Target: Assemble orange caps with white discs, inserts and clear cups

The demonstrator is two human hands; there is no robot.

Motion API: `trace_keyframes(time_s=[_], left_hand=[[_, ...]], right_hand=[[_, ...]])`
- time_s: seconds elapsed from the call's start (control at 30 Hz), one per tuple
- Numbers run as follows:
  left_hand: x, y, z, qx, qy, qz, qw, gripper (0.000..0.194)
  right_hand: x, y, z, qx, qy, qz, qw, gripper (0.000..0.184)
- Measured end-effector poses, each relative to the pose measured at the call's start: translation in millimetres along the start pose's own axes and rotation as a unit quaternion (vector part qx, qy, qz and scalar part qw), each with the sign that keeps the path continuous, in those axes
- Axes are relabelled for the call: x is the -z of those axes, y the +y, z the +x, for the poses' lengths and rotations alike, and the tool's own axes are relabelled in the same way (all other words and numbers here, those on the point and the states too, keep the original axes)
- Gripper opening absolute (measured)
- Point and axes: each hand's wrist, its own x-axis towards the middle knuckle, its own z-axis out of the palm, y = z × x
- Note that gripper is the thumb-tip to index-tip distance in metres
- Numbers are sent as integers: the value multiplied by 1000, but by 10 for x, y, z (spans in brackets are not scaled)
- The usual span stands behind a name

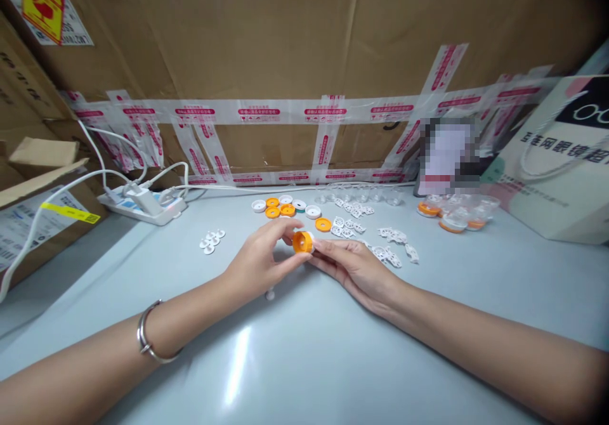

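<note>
Between both hands, above the middle of the table, is an orange round plastic cap (302, 242), its hollow side turned toward me. My left hand (266, 250) grips its rim with thumb and fingers from the left. From the right, my right hand (354, 266) pinches the cap's far edge, where a bit of white shows; whether that is a separate part I cannot tell. Behind the hands lie several orange and white ring caps (287, 210). A single orange ring (323, 224) sits just beyond my right fingers, near white openwork plastic pieces (351, 226).
Small white knobbed discs (212, 241) lie on the left, and a tiny white piece (270, 294) is under my left wrist. Clear domes (361, 194) line the back. Orange-based clear units (457, 212), a phone (445, 155) and a paper bag (561, 158) stand right; a power strip (143, 203) lies left.
</note>
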Motion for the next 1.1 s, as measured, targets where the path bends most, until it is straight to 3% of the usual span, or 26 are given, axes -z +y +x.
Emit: trace_keyframes(time_s=[0.2, 0.4, 0.63, 0.77, 0.93, 1.1], left_hand=[[-13, 7, -10, 10, 22, -9, 1000, 22], [4, 17, -15, -4, -8, -11, 1000, 24], [-31, -36, 7, 25, 2, -23, 999, 28], [-26, -101, 46, 53, -22, -62, 996, 27], [7, -105, 70, 30, -55, -54, 997, 26], [37, -99, 87, 44, -74, -81, 993, 33]], right_hand=[[-7, 12, -13, -4, 5, 10, 1000, 17], [-11, 25, -21, -1, 8, 3, 1000, 15], [-21, 18, -18, -3, 21, 5, 1000, 15], [-21, -9, -26, -31, 32, 23, 999, 17], [-23, -43, -21, -56, 24, 0, 998, 18], [-29, -79, 4, -86, 61, 13, 994, 14]])
